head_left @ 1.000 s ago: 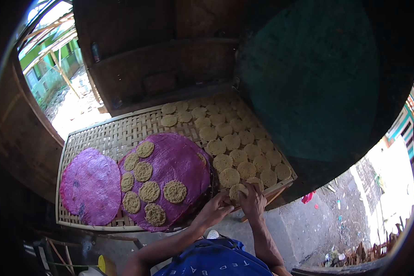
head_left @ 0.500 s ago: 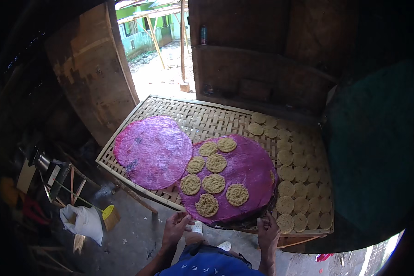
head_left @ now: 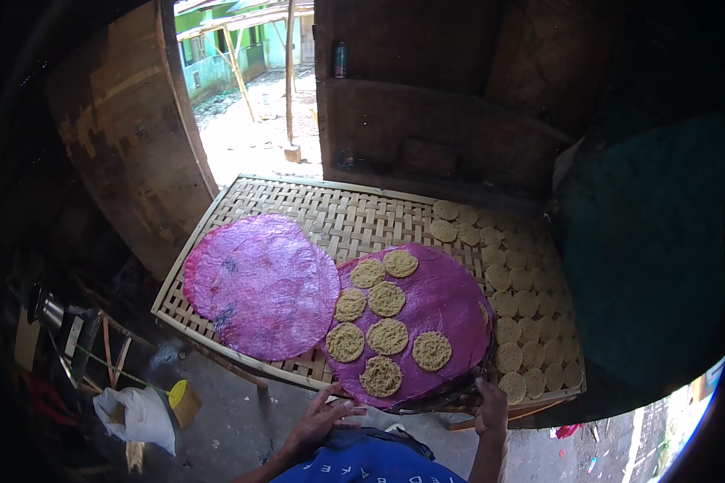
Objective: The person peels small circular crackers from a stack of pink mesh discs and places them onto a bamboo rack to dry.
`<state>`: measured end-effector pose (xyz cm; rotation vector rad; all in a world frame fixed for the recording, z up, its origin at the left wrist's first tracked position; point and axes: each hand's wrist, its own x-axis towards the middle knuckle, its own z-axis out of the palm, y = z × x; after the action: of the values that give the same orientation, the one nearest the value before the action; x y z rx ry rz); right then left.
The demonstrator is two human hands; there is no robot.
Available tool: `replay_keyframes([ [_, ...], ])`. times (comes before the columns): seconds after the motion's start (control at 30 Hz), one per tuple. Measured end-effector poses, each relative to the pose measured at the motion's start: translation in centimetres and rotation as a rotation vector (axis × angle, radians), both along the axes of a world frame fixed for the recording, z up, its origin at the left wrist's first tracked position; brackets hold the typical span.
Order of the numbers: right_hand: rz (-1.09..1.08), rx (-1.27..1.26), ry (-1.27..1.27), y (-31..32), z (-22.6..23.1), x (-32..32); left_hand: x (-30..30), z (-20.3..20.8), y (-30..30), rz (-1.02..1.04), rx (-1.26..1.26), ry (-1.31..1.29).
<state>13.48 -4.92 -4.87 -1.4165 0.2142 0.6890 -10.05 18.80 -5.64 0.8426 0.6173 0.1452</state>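
Observation:
A round magenta sheet (head_left: 427, 298) lies at the front of a woven bamboo rack (head_left: 354, 213), with several tan, rough-surfaced discs (head_left: 387, 336) on it. Beneath its near side shows a dark, rough rim (head_left: 443, 396). My right hand (head_left: 490, 409) is closed on this rim at the near right, fingertips partly hidden. At the near left edge my left hand (head_left: 321, 420) has its fingers stretched out and apart, the upper ones close to the sheet. A second magenta sheet (head_left: 262, 286), bare of discs, lies flat to the left and touches the first.
Rows of thin tan discs (head_left: 524, 302) cover the rack's right side. A white sack (head_left: 137, 419) and a yellow-topped container (head_left: 184, 401) stand on the floor at left. Behind the rack are a wooden door panel (head_left: 113, 121) and a dark wall (head_left: 435, 121); a green sheet (head_left: 644, 241) hangs at right.
My left hand has gone from a pinch at the sheet's near edge to spread fingers. My right hand has closed on the dark rim. The view has shifted slightly; the discs keep their arrangement.

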Motion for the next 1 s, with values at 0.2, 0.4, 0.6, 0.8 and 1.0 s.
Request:
replay_keyframes([
  [0.2,-0.121,0.235,-0.088,1.4,-0.6,-0.8,-0.4,0.5,2.0,-0.085,-0.146,-0.083],
  [0.4,-0.113,0.266,-0.018,1.9,0.5,-1.8,-0.3,0.2,2.8,-0.065,-0.338,-0.113],
  [0.6,-0.143,0.342,0.066,0.4,1.1,-0.5,2.7,-1.2,4.1,0.134,-0.364,-0.204],
  [0.8,0.023,0.482,0.05,0.1,-1.0,2.2,7.1,-0.8,4.1,0.333,-0.287,-0.313],
  [1.0,-0.131,0.163,-0.173,4.1,0.8,3.5,8.5,3.0,2.7,0.339,0.146,-0.274],
])
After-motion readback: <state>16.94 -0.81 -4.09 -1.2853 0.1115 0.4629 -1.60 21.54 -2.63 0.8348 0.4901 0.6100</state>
